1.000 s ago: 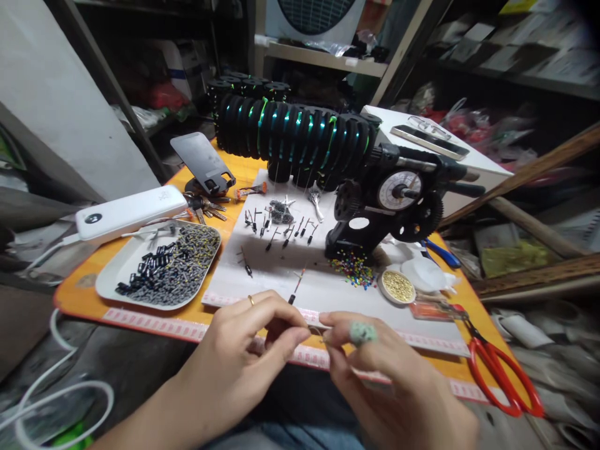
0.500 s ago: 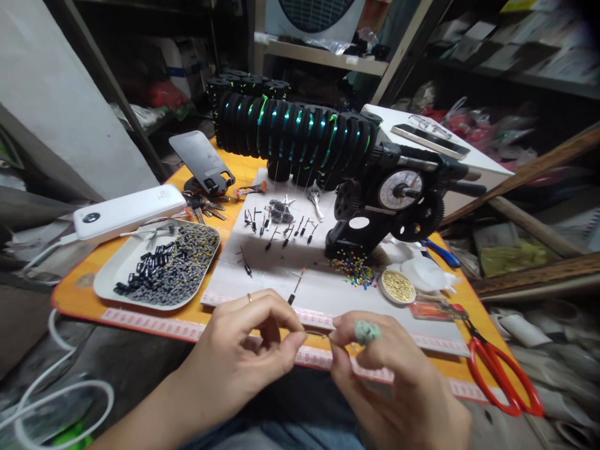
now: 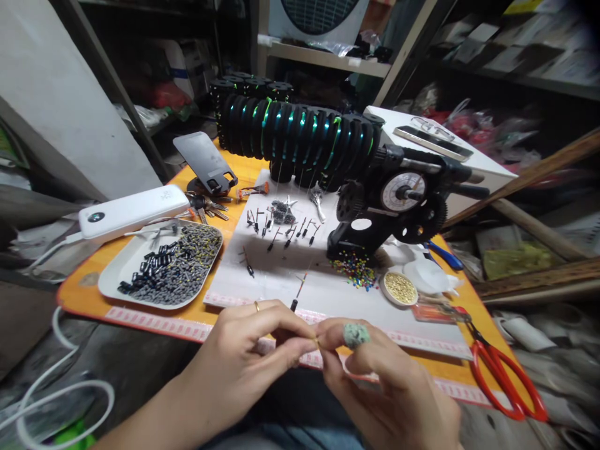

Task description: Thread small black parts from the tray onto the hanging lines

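Note:
Above the table's front edge, my left hand (image 3: 255, 347) and my right hand (image 3: 379, 362) meet fingertip to fingertip, both closed in a pinch. A thin strand with a tiny yellowish bit (image 3: 317, 341) runs between them; most of it is hidden by the fingers. Green tape (image 3: 355, 335) wraps a right finger. Just beyond the hands, a small rig with a black cylindrical end (image 3: 294, 305) lies on the white board (image 3: 262, 287). Farther back on the board are several similar small black-ended pieces (image 3: 270, 245).
A white tray (image 3: 107, 284) of grey and black small parts stands left, near a white power bank (image 3: 134, 212). Coloured beads (image 3: 354, 269), a bowl of gold bits (image 3: 398, 289) and red-handled scissors (image 3: 497, 381) are right. A black geared machine with a dial (image 3: 403, 190) stands behind.
My two hands have come together, closing the gap in which the thin strand showed. The view has shifted slightly; the things on the table stay put.

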The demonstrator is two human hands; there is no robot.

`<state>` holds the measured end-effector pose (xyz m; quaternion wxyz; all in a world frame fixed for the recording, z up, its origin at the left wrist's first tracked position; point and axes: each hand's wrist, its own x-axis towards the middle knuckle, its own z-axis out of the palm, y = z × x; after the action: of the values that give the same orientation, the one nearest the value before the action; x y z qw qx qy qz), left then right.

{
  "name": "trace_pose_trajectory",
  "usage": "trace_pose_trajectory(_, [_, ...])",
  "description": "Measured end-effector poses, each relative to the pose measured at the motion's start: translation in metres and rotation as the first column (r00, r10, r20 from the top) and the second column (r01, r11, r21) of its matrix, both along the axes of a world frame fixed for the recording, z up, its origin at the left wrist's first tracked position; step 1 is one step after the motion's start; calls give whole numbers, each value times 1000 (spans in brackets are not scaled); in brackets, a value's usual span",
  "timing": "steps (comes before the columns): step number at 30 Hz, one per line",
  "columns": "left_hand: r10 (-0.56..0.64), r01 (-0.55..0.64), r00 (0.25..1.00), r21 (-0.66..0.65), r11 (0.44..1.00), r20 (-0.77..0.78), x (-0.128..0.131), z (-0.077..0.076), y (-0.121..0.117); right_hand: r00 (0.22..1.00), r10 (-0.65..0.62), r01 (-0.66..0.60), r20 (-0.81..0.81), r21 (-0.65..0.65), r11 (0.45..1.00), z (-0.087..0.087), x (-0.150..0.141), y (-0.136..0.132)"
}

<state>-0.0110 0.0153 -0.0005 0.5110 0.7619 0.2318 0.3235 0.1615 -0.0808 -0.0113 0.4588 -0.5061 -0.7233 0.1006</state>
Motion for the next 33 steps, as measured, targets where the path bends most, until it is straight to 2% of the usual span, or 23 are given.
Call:
trace_pose_trajectory(3, [8,-7,1000,-50,999,28,-1,1,0,998,-44,45,-53,13,999,0,-3,-2])
trace_pose_trajectory(7, [8,-9,1000,-38,999,-20,-1,2,-1,995,-85,85,-50,4,996,-2,-4,-2])
trace_pose_trajectory(9, [11,-13,999,-52,999,-37,0,2,-1,993,-92,96,-77,50,994,-4,-6,-1])
trace_pose_trajectory(11, [25,-28,999,-124,992,-25,2,2,-1,979,-106,126,-176,108,986,-5,-8,1])
trace_pose_trajectory(13, [57,-50,998,-244,968,22,3,0,-2,958,-139,166,-251,90,982,-3,-10,3])
trace_pose_trajectory(17, [114,-38,983,-445,895,145,4,-5,-5,973,-166,157,-159,-67,985,6,-15,8])
trace_pose_trajectory(20, [102,-5,980,-490,872,171,3,-7,-6,981,-167,163,-102,-50,985,8,-18,10])
trace_pose_trajectory(22, [88,-7,986,-497,868,139,2,-7,-5,975,-219,220,-19,57,974,8,-18,11])
trace_pose_trajectory(24, [51,2,994,-499,866,93,1,-4,-2,952,-274,235,135,245,940,9,-16,10])
trace_pose_trajectory(26, [-3,39,997,-501,865,74,0,0,1,906,-263,124,333,386,914,13,-11,10])
trace_pose_trajectory(28, [-53,78,996,-494,866,66,-1,4,4,849,-201,-20,489,410,912,16,-7,10])
trace_pose_trajectory(30, [-68,77,997,-449,890,37,-1,6,6,851,-181,-31,493,390,920,18,-6,11])
trace_pose_trajectory(31, [-56,58,998,-396,916,16,-1,6,6,884,-184,15,431,367,930,17,-7,13])
trace_pose_trajectory(33, [6,-7,1000,-189,982,-6,0,3,6,955,-186,121,230,271,955,14,-10,15])
